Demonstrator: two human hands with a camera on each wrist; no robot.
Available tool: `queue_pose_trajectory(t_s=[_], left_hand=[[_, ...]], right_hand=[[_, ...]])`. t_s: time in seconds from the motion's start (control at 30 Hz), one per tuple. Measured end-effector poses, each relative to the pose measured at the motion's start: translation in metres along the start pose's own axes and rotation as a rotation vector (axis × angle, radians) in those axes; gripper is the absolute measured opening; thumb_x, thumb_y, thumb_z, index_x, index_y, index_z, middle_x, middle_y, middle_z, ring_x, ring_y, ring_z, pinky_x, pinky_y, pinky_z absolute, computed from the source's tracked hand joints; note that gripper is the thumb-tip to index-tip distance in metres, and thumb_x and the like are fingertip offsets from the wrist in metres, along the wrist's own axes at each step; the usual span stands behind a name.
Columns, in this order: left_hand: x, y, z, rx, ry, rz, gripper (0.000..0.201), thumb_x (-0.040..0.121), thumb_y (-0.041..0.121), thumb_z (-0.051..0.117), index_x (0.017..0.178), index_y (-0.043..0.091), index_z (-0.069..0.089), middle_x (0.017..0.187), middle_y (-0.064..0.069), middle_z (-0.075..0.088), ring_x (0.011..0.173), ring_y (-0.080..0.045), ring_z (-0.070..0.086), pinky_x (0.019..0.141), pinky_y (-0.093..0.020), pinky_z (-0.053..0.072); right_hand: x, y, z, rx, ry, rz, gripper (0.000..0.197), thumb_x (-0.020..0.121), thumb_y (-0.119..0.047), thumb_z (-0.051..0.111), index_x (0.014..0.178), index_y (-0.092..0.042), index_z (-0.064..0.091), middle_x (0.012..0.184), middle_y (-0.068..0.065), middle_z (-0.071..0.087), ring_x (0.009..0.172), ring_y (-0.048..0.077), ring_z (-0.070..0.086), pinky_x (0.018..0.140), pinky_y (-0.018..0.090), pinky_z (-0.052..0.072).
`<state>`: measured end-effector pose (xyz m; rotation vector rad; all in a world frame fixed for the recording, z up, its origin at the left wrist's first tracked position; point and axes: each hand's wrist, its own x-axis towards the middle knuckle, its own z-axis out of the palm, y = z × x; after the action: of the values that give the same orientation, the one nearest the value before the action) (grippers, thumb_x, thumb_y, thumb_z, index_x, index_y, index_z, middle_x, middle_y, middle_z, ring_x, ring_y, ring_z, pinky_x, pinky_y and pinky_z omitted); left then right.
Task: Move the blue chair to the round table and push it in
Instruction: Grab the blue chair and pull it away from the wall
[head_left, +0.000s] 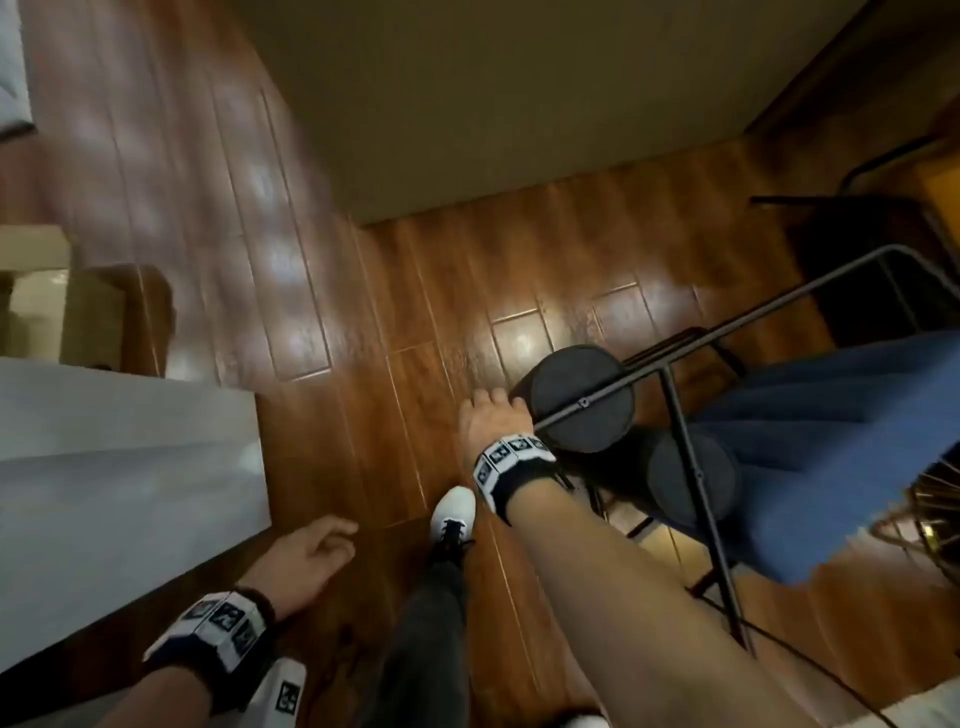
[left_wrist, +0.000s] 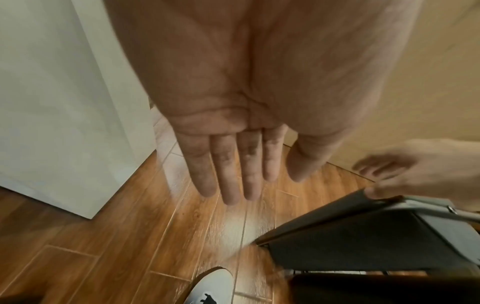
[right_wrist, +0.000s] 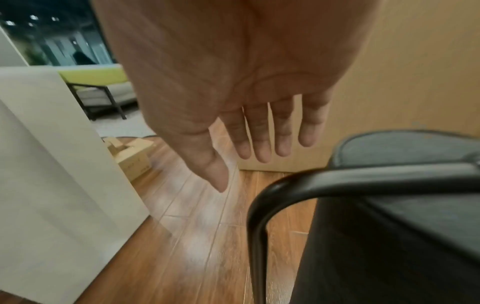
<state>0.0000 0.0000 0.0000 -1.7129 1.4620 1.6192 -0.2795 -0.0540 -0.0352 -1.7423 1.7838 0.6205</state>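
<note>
Right wrist | blue chair (right_wrist: 389, 205) just beside straight fingers (right_wrist: 259, 133), untouched

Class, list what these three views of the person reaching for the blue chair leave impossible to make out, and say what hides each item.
- Round table: in no view.
- Blue chair: seat cut off by the head view's right edge; its lower legs hidden by the right forearm.
- Right hand: contact with the chair's dark roll unclear; the right wrist view shows straight fingers beyond the frame.
- Cardboard box: markings too small and blurred.
- Left hand: open, holding nothing.
</note>
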Motion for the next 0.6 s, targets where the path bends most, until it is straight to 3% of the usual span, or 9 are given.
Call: queue_pose_trajectory(t_s=[0.07,0.13,0.23,0.37,0.5,0.6], left_hand=[[0.006,-0.018,-0.004,-0.003,0.011,-0.031,0.015,0.099,0.035,0.056,0.111,0.045,0.060,0.107,0.020,0.065,0.100,0.001,0.059,0.081,-0.024,0.043],[0.003,-0.038,-0.005,-0.012,-0.031,-0.089,0.014,0.100,0.036,0.056,0.112,0.043,0.061,0.110,0.017,0.065,0.100,0.000,0.060,0.084,-0.023,0.044],[-0.006,-0.066,-0.001,-0.036,-0.093,-0.186,0.014,0.098,0.034,0.060,0.110,0.040,0.061,0.109,0.010,0.069,0.098,-0.005,0.064,0.091,-0.027,0.048],[-0.012,-0.098,0.011,0.040,-0.146,-0.237,0.013,0.094,0.035,0.063,0.107,0.039,0.062,0.107,0.014,0.068,0.100,0.001,0.062,0.097,-0.025,0.045],[-0.002,-0.088,0.011,0.117,-0.208,-0.241,0.016,0.102,0.025,0.053,0.117,0.029,0.059,0.123,0.005,0.062,0.112,-0.011,0.058,0.097,-0.025,0.043],[-0.004,-0.061,0.005,0.138,-0.159,-0.159,0.014,0.099,0.034,0.058,0.111,0.041,0.059,0.112,0.018,0.064,0.102,0.001,0.059,0.090,-0.021,0.043]], right_hand=[[0.024,-0.005,0.008,-0.031,-0.100,0.048,0.035,0.098,-0.023,0.044,0.131,-0.013,0.051,0.132,0.010,0.052,0.119,0.031,0.046,0.092,0.046,0.043],[0.031,-0.005,0.017,-0.069,-0.227,0.063,0.028,0.097,-0.023,0.046,0.117,-0.019,0.064,0.120,0.005,0.064,0.108,0.028,0.058,0.082,0.041,0.049],[0.038,0.002,0.029,-0.136,-0.333,0.041,0.029,0.096,-0.019,0.045,0.112,-0.020,0.069,0.114,0.002,0.068,0.103,0.027,0.063,0.072,0.037,0.047],[0.034,0.004,0.020,-0.138,-0.303,0.064,0.024,0.093,-0.020,0.053,0.110,-0.016,0.069,0.111,0.004,0.069,0.101,0.027,0.064,0.075,0.035,0.049],[0.021,0.007,0.018,-0.122,-0.236,0.086,0.023,0.094,-0.021,0.051,0.106,-0.016,0.070,0.109,0.004,0.070,0.100,0.027,0.065,0.072,0.034,0.044],[0.005,0.011,0.019,-0.105,-0.187,0.107,0.024,0.097,-0.017,0.046,0.105,-0.017,0.069,0.109,0.002,0.071,0.101,0.025,0.064,0.071,0.033,0.042]])
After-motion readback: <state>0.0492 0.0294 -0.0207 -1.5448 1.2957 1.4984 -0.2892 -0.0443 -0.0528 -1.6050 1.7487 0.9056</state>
